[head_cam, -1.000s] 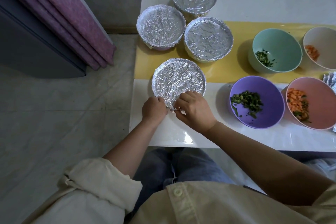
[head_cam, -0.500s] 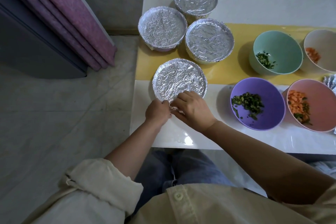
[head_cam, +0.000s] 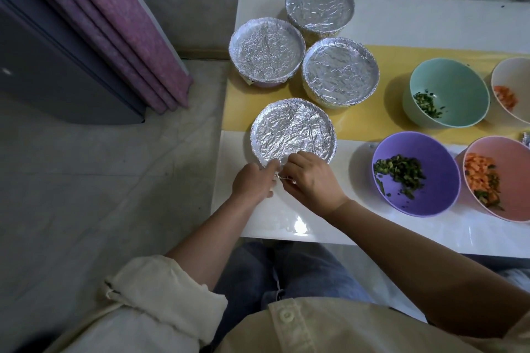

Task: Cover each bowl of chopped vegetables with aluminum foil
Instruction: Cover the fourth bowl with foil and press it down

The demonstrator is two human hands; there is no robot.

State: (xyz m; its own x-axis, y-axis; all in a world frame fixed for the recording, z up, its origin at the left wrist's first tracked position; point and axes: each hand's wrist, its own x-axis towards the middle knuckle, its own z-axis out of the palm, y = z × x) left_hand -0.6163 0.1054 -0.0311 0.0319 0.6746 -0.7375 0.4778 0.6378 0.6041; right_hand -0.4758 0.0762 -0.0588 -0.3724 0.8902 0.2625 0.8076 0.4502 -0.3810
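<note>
A foil-covered bowl (head_cam: 292, 130) is set near the left edge of the table (head_cam: 286, 218). Its crinkled silver sheet is stretched flat across the top and folded down around the rim. At the near side, that folded rim is pinched by the curled fingers of the left hand (head_cam: 252, 180) and right hand (head_cam: 312, 178), which are held close together. Three more covered bowls (head_cam: 266, 50) are grouped at the far left corner. Open bowls (head_cam: 415, 175) of chopped vegetables are ranged towards the right edge.
</note>
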